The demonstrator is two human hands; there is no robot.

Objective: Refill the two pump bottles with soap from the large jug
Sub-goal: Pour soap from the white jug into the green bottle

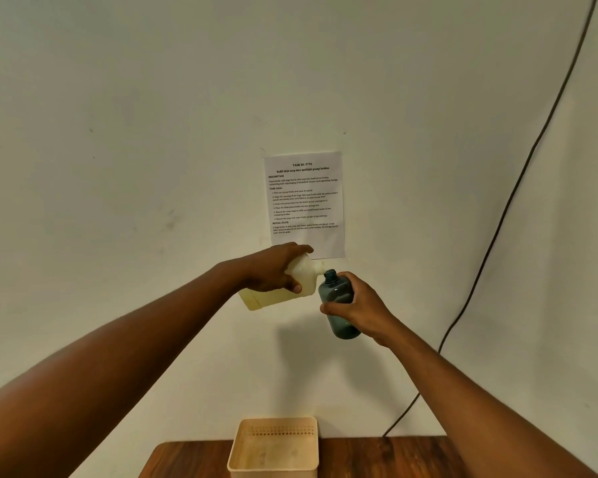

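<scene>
Nearest the camera, a cream basket (273, 446) is seen on the wooden table (187, 460), empty as far as can be told. Well above the basket, the action is held in mid-air. The dark bottle (339, 305) is gripped by the right hand (361, 310), fingers wrapped round its middle and thumb pressed across the front; it is tilted slightly, its open neck leaning toward the jug. Just left of the bottle, the jug (283, 288) is clamped by the left hand (273, 270), fingers curled over the top and thumb pressed on the near face, tipped almost flat so its spout (320, 267) is brought to the bottle's mouth, touching or nearly so. No stream can be made out.

The jug is judged heavy and sloshy, its pale liquid pooled low, so a grip near the shoulder is favoured for control. The bottle looks light, stiff and smooth; slipperiness is likely if soap runs down, so a full wrap at mid-body is sensible.

Behind the bottle, a printed sheet (304, 201) is fixed to the wall; right of it, a cable (497, 215) is hung.
</scene>
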